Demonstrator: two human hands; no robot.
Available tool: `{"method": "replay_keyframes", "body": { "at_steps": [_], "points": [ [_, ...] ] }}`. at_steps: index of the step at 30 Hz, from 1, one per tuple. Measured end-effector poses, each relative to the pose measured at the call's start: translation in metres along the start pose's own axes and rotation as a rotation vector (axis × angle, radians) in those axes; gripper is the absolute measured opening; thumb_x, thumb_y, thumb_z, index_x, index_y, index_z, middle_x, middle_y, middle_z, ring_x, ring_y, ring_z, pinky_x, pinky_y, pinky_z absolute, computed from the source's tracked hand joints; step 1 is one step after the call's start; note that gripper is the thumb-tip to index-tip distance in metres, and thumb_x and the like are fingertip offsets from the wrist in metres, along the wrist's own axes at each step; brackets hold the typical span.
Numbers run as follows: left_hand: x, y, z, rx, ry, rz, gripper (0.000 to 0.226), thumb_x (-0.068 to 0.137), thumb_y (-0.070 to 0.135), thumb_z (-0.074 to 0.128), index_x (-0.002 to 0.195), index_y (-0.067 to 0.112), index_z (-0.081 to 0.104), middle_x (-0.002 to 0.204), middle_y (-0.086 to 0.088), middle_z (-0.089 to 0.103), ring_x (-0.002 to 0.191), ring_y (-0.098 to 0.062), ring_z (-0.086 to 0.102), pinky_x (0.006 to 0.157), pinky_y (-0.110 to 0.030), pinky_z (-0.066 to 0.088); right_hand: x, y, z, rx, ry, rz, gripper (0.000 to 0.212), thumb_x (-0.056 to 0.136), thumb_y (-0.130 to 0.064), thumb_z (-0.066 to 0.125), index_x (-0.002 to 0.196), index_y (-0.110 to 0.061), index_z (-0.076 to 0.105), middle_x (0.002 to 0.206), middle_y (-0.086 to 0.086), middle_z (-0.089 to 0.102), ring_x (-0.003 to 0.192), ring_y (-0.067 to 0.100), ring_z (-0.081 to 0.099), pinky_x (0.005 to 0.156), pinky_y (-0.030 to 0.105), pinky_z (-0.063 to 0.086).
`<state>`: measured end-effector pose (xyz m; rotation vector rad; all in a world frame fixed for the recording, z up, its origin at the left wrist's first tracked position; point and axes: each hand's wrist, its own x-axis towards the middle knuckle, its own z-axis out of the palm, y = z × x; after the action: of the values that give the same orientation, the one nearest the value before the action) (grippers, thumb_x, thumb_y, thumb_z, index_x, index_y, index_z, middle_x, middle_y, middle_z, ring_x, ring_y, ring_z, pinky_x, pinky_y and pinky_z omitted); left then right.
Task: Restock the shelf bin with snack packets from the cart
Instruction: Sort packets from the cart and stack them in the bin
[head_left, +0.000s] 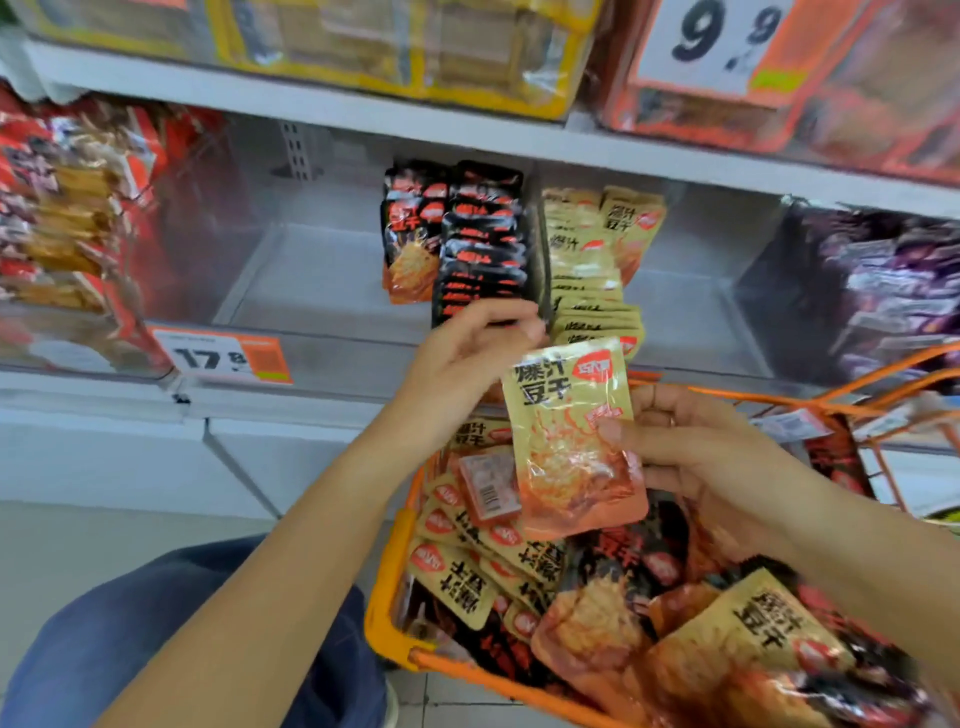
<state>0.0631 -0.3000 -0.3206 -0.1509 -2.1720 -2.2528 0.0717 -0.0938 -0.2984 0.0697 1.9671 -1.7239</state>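
My right hand (691, 452) pinches a yellow-and-orange snack packet (571, 441) by its right edge and holds it upright above the orange cart (384, 582). My left hand (467, 353) is raised in front of the clear shelf bin (322, 291), its fingers curled near the packet's top left corner and the front of a row of black packets (483, 244); whether it touches either is unclear. A row of yellow packets (592, 270) stands to the right of the black ones in the bin. The cart holds several loose yellow and black packets (519, 561).
An orange price tag reading 17.8 (223, 356) hangs on the bin's front edge. Red snack bags (67, 218) fill the bin on the left, purple ones (893, 291) the bin on the right. Boxed goods (405, 47) and a 9.9 sign (722, 36) sit on the upper shelf.
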Motion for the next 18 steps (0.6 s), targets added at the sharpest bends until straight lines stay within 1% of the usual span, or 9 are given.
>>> {"method": "replay_keyframes", "body": {
  "at_steps": [1, 3, 5, 7, 10, 12, 14, 16, 18],
  "points": [
    [-0.001, -0.001, 0.002, 0.053, -0.047, 0.007, 0.027, 0.077, 0.038, 0.066, 0.1, 0.023, 0.067, 0.087, 0.01, 0.07, 0.082, -0.004, 0.065, 0.072, -0.02, 0.051, -0.001, -0.003, -0.002, 0.009, -0.002, -0.019, 0.06, 0.062, -0.024, 0.083, 0.105, 0.008, 0.056, 0.09, 0.017, 0.063, 0.074, 0.019, 0.063, 0.062, 0.023, 0.055],
    [-0.001, -0.003, 0.008, 0.121, -0.08, 0.049, 0.024, 0.07, 0.04, 0.074, 0.083, 0.022, 0.068, 0.072, 0.01, 0.065, 0.068, -0.004, 0.059, 0.061, -0.022, 0.043, -0.002, -0.009, -0.002, -0.006, 0.003, -0.057, 0.037, 0.073, -0.013, 0.079, 0.1, 0.002, 0.059, 0.073, 0.006, 0.062, 0.057, 0.008, 0.06, 0.05, 0.015, 0.048],
    [0.002, -0.005, 0.011, 0.127, -0.022, 0.099, 0.023, 0.072, 0.04, 0.076, 0.076, 0.02, 0.066, 0.068, 0.009, 0.065, 0.065, -0.004, 0.059, 0.059, -0.02, 0.041, 0.0, -0.019, -0.002, -0.113, -0.006, -0.069, 0.015, 0.081, -0.013, 0.07, 0.095, -0.009, 0.066, 0.07, 0.002, 0.064, 0.056, 0.007, 0.06, 0.052, 0.017, 0.047],
    [0.002, -0.007, 0.014, 0.203, 0.062, 0.155, 0.019, 0.081, 0.042, 0.07, 0.083, 0.024, 0.066, 0.076, 0.014, 0.068, 0.073, -0.001, 0.063, 0.064, -0.019, 0.046, 0.005, -0.032, -0.01, -0.211, -0.01, -0.071, 0.013, 0.079, -0.015, 0.073, 0.091, -0.013, 0.072, 0.082, 0.008, 0.069, 0.067, 0.014, 0.063, 0.063, 0.026, 0.048],
    [0.004, -0.018, 0.006, 0.59, 0.171, 0.253, 0.025, 0.089, 0.052, 0.048, 0.097, 0.034, 0.064, 0.092, 0.022, 0.065, 0.095, 0.001, 0.058, 0.08, -0.022, 0.047, 0.024, -0.054, -0.047, -0.174, 0.147, -0.097, 0.023, 0.071, -0.012, 0.074, 0.093, -0.008, 0.072, 0.087, 0.009, 0.072, 0.073, 0.02, 0.064, 0.062, 0.024, 0.049],
    [0.005, -0.026, 0.0, 0.737, 0.185, 0.252, 0.031, 0.089, 0.048, 0.042, 0.099, 0.031, 0.065, 0.095, 0.021, 0.064, 0.095, 0.001, 0.055, 0.08, -0.028, 0.049, 0.043, -0.065, -0.076, -0.123, 0.292, -0.139, 0.012, 0.08, -0.004, 0.065, 0.092, -0.006, 0.068, 0.079, 0.006, 0.069, 0.065, 0.017, 0.061, 0.058, 0.019, 0.049],
    [0.005, -0.033, -0.001, 0.821, 0.199, 0.281, 0.032, 0.089, 0.041, 0.041, 0.098, 0.025, 0.067, 0.094, 0.015, 0.065, 0.093, -0.002, 0.054, 0.074, -0.034, 0.052, 0.064, -0.072, -0.099, -0.078, 0.401, -0.152, 0.008, 0.084, -0.004, 0.062, 0.091, -0.005, 0.064, 0.064, 0.002, 0.063, 0.051, 0.009, 0.056, 0.051, 0.015, 0.045],
    [0.006, -0.035, 0.001, 0.875, 0.209, 0.309, 0.03, 0.089, 0.036, 0.043, 0.097, 0.023, 0.068, 0.091, 0.013, 0.066, 0.091, -0.005, 0.053, 0.072, -0.033, 0.051, 0.091, -0.072, -0.117, -0.032, 0.455, -0.148, 0.005, 0.087, -0.005, 0.06, 0.092, -0.005, 0.06, 0.057, -0.001, 0.062, 0.043, 0.005, 0.056, 0.045, 0.013, 0.045],
    [0.009, -0.035, 0.002, 0.931, 0.208, 0.324, 0.028, 0.089, 0.034, 0.044, 0.096, 0.022, 0.068, 0.089, 0.012, 0.066, 0.09, -0.006, 0.052, 0.074, -0.027, 0.047, 0.12, -0.069, -0.127, 0.029, 0.484, -0.13, 0.003, 0.088, -0.006, 0.061, 0.09, -0.008, 0.06, 0.051, -0.007, 0.064, 0.044, 0.002, 0.06, 0.045, 0.013, 0.048]
  ]
}}
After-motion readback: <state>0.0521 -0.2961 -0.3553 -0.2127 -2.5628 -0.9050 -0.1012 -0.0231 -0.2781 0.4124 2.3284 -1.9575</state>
